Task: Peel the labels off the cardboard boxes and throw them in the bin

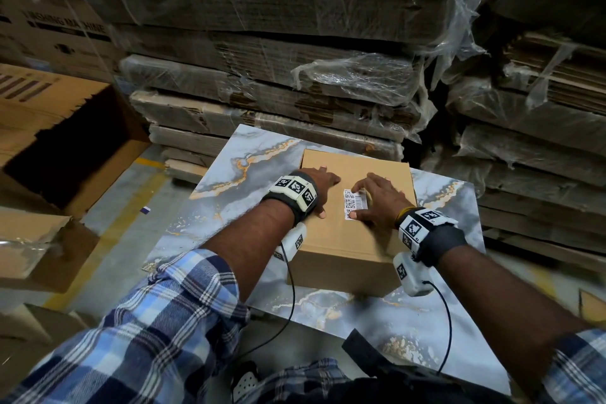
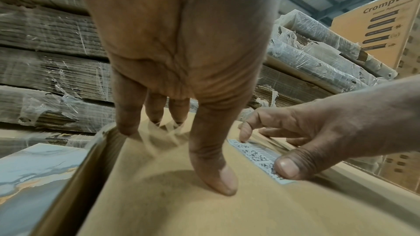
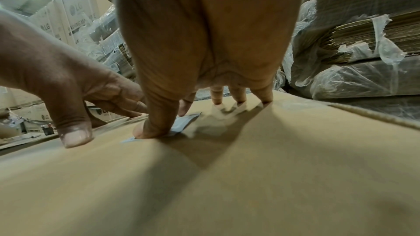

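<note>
A closed cardboard box [image 1: 354, 233] sits on a marble-patterned table [image 1: 229, 174]. Its white barcode label [image 1: 353, 203] is stuck flat on the top face, near the middle. The left hand [image 1: 319, 187] lies spread on the box top just left of the label, fingers straight, holding nothing. The right hand [image 1: 380, 200] rests fingertips on the box, with its thumb [image 2: 287, 167] and forefinger touching opposite ends of the label. Shrink-wrapped stacks of flattened cardboard [image 1: 278, 75] stand behind
</note>
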Available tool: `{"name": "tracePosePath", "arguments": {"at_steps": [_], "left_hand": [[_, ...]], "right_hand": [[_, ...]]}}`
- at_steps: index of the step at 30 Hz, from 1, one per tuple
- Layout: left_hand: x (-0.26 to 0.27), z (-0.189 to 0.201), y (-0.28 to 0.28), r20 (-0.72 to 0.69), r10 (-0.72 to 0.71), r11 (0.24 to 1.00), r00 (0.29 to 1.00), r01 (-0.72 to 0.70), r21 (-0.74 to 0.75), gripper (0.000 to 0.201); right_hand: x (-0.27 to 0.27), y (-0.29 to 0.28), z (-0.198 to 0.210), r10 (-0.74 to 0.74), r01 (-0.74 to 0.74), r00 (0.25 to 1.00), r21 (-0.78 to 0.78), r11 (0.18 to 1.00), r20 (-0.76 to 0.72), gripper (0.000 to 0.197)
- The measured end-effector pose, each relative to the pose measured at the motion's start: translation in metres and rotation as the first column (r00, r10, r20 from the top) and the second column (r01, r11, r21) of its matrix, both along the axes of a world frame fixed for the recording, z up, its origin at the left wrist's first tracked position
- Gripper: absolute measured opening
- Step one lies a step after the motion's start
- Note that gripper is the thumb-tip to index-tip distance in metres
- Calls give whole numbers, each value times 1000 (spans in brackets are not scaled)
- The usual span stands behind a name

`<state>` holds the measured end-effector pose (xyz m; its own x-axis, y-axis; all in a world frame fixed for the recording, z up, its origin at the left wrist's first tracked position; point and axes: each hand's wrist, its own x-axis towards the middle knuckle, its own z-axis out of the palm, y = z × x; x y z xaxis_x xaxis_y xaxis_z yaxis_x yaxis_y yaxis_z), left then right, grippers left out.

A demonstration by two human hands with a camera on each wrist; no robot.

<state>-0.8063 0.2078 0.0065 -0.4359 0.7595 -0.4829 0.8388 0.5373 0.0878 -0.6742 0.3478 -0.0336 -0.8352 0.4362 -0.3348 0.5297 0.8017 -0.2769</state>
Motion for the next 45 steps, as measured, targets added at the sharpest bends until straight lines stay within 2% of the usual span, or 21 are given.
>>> {"name": "tracePosePath", "arguments": {"at_steps": [3, 7, 13, 17, 23, 27, 32, 37, 43, 45], "left_hand": [[0, 0, 0, -3, 0, 1000, 1000, 0, 5, 106], [1, -1, 0, -3, 5, 1000, 1000, -5, 13, 105], [0, -1, -1, 11, 8, 1000, 1000, -9, 19, 105], [1, -1, -1, 2, 3, 1000, 1000, -3, 28, 105], [0, -1, -1, 8, 5, 1000, 1000, -5, 20, 106], [-1, -1, -1, 4, 2, 1000, 1000, -2, 26, 105], [-1, -1, -1, 8, 3, 1000, 1000, -4, 26, 105], [0, -2, -2, 5, 0, 999, 1000, 0, 33, 105], [-1, -2, -1, 10, 3, 999, 1000, -3, 36, 106], [-1, -3, -1, 8, 1, 999, 1000, -2, 37, 106]], "right_hand": [[0, 0, 0, -3, 3, 1000, 1, 1000, 0, 59], [0, 0, -1, 4, -4, 1000, 11, 1000, 9, 70], [0, 1, -2, 6, -6, 1000, 1, 1000, 3, 57], [0, 0, 0, 14, -14, 1000, 8, 1000, 12, 72], [0, -1, 0, -3, 3, 1000, -1, 1000, -4, 57], [0, -2, 2, 5, -5, 1000, 8, 1000, 12, 72], [-1, -3, 3, -4, 4, 1000, 9, 1000, -1, 58], [1, -2, 3, 6, -7, 1000, 9, 1000, 12, 75], [0, -3, 4, 4, -4, 1000, 10, 1000, 7, 62], [0, -3, 4, 7, -7, 1000, 15, 1000, 11, 65]]}}
